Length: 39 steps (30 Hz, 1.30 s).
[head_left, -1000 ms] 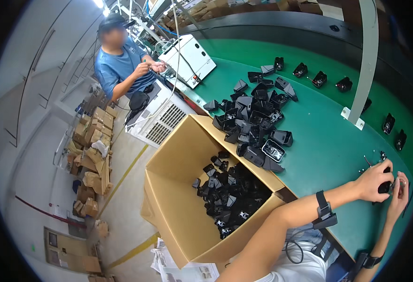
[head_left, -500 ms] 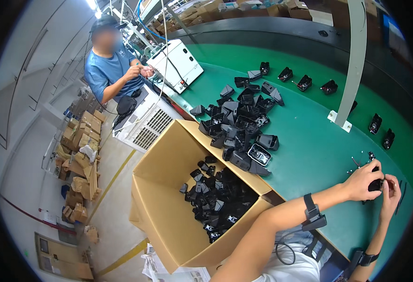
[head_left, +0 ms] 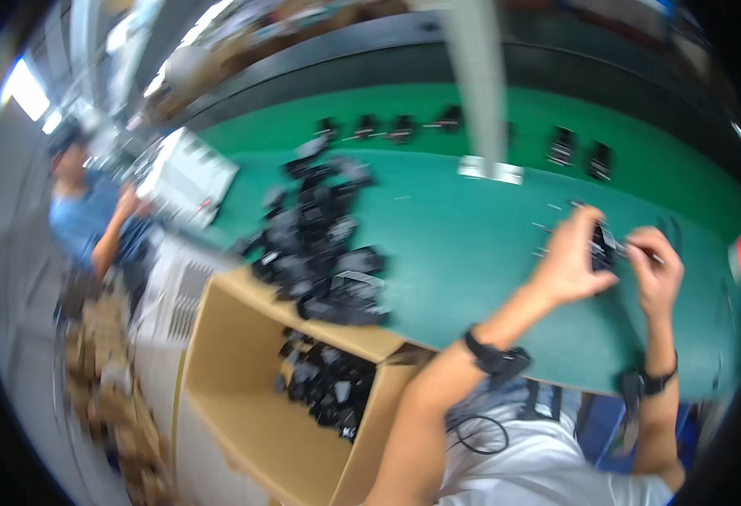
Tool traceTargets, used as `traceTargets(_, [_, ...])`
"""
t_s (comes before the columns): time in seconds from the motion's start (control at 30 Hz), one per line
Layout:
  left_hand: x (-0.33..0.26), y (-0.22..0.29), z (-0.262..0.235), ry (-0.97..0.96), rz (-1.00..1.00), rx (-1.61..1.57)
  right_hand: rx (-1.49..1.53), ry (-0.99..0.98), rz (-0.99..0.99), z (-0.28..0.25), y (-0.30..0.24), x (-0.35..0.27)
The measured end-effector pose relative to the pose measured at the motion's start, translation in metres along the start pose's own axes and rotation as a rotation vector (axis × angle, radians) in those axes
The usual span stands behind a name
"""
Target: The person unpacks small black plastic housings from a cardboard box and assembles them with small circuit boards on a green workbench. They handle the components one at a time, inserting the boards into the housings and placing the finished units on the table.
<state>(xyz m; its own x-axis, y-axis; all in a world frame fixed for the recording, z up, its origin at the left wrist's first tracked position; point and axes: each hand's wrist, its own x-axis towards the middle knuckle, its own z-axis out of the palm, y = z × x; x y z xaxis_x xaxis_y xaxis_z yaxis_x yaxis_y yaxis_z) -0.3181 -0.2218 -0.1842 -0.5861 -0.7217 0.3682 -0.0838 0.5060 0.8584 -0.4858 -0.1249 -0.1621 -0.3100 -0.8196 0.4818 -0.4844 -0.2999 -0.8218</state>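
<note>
Over the green table, my left hand grips a small black plastic housing between thumb and fingers. My right hand is just to its right, fingers pinched together near the housing's side. A thin dark bit shows at those fingertips, too blurred to name. Beside my left hand lie a few small parts, smeared by motion. Dark strips rest on the table beyond my right hand. Each forearm wears a black band with a device.
At the left is a heap of black housings. A cardboard box holding more stands at the table's near edge. Several housings line the bright green strip behind. A pale post rises from the table. A person in blue works at far left.
The view has swung right and blurred, so the box, heap and person sit farther left. My hands have moved slightly apart; the housing stays in my left hand.
</note>
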Motion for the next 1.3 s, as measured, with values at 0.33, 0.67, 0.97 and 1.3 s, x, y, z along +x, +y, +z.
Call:
traceTargets(0.33, [-0.002, 0.014, -0.001, 0.07, 0.138, -0.061, -0.045, -0.084, -0.189, 0.011, -0.012, -0.002])
traceTargets(0.67, [-0.002, 0.005, -0.007, 0.015, 0.125, -0.02, -0.101, -0.028, -0.221, 0.015, -0.026, 0.0])
traceTargets(0.97, [0.001, 0.001, -0.003, 0.094, 0.324, 0.106, -0.144, -0.162, -0.304, 0.007, -0.014, 0.004])
traceTargets(1.3, [0.003, 0.004, -0.004, 0.275, 0.545, 0.366, 0.732, 0.005, 0.518, 0.016, -0.017, -0.007])
